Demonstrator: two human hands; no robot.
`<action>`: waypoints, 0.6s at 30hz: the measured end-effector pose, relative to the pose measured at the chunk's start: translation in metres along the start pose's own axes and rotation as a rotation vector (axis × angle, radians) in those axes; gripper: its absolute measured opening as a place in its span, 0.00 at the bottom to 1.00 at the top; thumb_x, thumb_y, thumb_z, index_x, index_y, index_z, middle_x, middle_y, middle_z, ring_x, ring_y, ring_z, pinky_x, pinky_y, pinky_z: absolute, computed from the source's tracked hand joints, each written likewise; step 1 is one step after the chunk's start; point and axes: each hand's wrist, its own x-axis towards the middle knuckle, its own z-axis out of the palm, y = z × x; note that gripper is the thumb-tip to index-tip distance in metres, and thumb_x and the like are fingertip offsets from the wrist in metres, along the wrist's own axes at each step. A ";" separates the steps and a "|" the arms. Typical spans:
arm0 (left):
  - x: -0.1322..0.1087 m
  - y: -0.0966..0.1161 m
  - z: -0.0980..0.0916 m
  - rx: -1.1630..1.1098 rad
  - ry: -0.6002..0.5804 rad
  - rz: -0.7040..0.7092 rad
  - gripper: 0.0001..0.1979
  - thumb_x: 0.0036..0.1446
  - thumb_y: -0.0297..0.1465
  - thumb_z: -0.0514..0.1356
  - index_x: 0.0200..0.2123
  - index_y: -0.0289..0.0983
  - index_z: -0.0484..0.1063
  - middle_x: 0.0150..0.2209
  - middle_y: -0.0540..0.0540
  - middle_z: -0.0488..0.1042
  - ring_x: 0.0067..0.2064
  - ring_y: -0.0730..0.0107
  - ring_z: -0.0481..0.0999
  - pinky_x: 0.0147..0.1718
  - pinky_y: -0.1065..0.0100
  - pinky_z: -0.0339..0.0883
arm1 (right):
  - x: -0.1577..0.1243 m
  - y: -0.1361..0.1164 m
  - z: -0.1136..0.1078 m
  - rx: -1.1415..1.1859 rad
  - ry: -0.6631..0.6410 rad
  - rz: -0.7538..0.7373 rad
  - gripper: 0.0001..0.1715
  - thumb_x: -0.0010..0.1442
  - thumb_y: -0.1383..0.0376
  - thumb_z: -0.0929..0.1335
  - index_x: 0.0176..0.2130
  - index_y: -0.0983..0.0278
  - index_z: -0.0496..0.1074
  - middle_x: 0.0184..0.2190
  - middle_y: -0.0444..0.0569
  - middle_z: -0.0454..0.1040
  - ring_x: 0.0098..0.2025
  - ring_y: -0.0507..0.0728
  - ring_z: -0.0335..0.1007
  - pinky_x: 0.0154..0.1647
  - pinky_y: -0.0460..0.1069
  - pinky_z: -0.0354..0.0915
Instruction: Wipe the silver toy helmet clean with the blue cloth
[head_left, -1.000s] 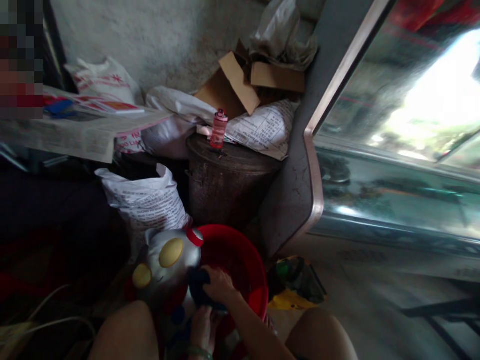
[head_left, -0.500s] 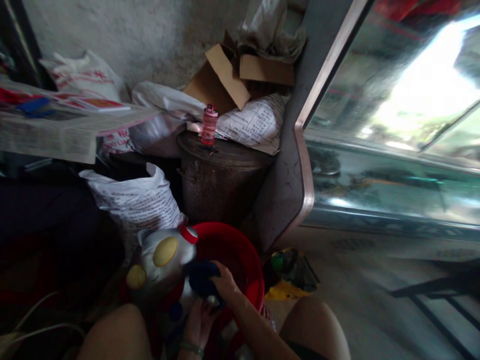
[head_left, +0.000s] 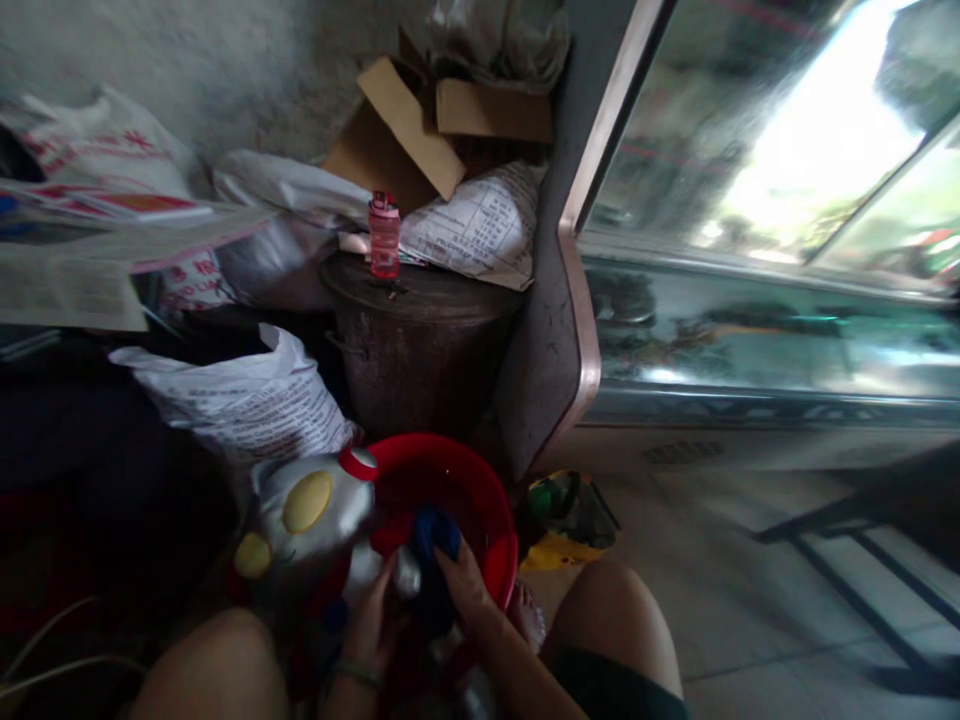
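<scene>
With our right hand [head_left: 466, 582] we grip a soft-looking blue piece [head_left: 435, 535], thumb and fingers closed on it, over the red basin [head_left: 491, 500] between our knees. Our left hand [head_left: 373, 618] is at a small silver piece [head_left: 407, 573] just beside the blue one; in the dim light we cannot tell whether its fingers are closed on it. To our left, a silver toy figure [head_left: 341, 500] with yellow eyes leans at the basin's rim, in front of a printed white sack [head_left: 255, 410]
</scene>
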 end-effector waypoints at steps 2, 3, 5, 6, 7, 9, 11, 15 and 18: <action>-0.005 0.006 0.000 -0.045 0.034 -0.003 0.09 0.64 0.29 0.59 0.46 0.38 0.74 0.35 0.49 0.82 0.36 0.67 0.82 0.47 0.57 0.78 | -0.001 -0.012 -0.018 -0.010 0.047 0.030 0.43 0.40 0.43 0.76 0.50 0.64 0.76 0.49 0.54 0.79 0.54 0.67 0.73 0.59 0.59 0.66; -0.007 0.009 0.000 -0.088 0.037 0.010 0.08 0.65 0.29 0.57 0.46 0.39 0.73 0.35 0.49 0.82 0.35 0.66 0.82 0.46 0.53 0.78 | -0.007 -0.019 -0.031 -0.016 0.065 0.048 0.41 0.40 0.45 0.77 0.49 0.64 0.76 0.48 0.54 0.79 0.54 0.68 0.73 0.58 0.60 0.66; -0.009 0.012 -0.001 -0.161 0.018 0.031 0.08 0.65 0.28 0.55 0.45 0.39 0.72 0.34 0.49 0.81 0.35 0.63 0.82 0.46 0.49 0.78 | -0.028 -0.035 -0.058 -0.052 0.077 0.079 0.37 0.41 0.49 0.77 0.48 0.62 0.77 0.47 0.52 0.80 0.53 0.67 0.74 0.57 0.59 0.67; -0.009 0.013 -0.001 -0.177 0.012 0.030 0.08 0.66 0.28 0.55 0.45 0.39 0.72 0.34 0.49 0.81 0.35 0.63 0.82 0.45 0.49 0.78 | -0.042 -0.043 -0.071 -0.092 0.054 0.091 0.34 0.43 0.50 0.77 0.48 0.62 0.78 0.46 0.51 0.80 0.53 0.68 0.74 0.56 0.59 0.68; -0.008 0.013 -0.001 -0.177 0.008 0.023 0.07 0.65 0.28 0.55 0.44 0.38 0.72 0.34 0.47 0.81 0.35 0.63 0.82 0.44 0.50 0.78 | -0.056 -0.049 -0.081 -0.158 -0.001 0.094 0.33 0.45 0.50 0.77 0.48 0.61 0.78 0.46 0.51 0.81 0.53 0.68 0.74 0.56 0.60 0.68; -0.006 0.013 -0.001 -0.156 0.009 0.008 0.07 0.65 0.29 0.55 0.43 0.37 0.72 0.33 0.45 0.81 0.33 0.63 0.82 0.40 0.51 0.79 | -0.084 -0.050 -0.091 -0.339 -0.153 0.061 0.34 0.46 0.51 0.78 0.51 0.59 0.78 0.52 0.52 0.78 0.56 0.69 0.72 0.58 0.61 0.66; -0.005 0.012 -0.001 -0.150 0.001 0.018 0.08 0.65 0.29 0.54 0.43 0.37 0.72 0.33 0.44 0.81 0.34 0.61 0.82 0.38 0.47 0.79 | -0.103 -0.031 -0.090 -0.523 -0.273 0.000 0.38 0.43 0.53 0.79 0.54 0.57 0.77 0.64 0.55 0.67 0.64 0.73 0.63 0.63 0.62 0.62; -0.009 0.013 -0.005 -0.214 -0.003 0.004 0.09 0.65 0.31 0.54 0.42 0.36 0.73 0.35 0.44 0.81 0.38 0.62 0.82 0.55 0.31 0.64 | -0.106 0.059 -0.073 -0.686 -0.253 -0.029 0.41 0.44 0.63 0.76 0.59 0.57 0.74 0.74 0.56 0.45 0.71 0.76 0.49 0.68 0.64 0.56; -0.013 0.016 -0.008 -0.251 0.003 0.008 0.09 0.65 0.31 0.54 0.41 0.36 0.74 0.34 0.46 0.81 0.38 0.62 0.82 0.60 0.27 0.51 | -0.096 0.114 -0.070 -0.688 -0.157 0.049 0.47 0.36 0.72 0.73 0.57 0.53 0.76 0.70 0.53 0.58 0.69 0.79 0.52 0.68 0.68 0.55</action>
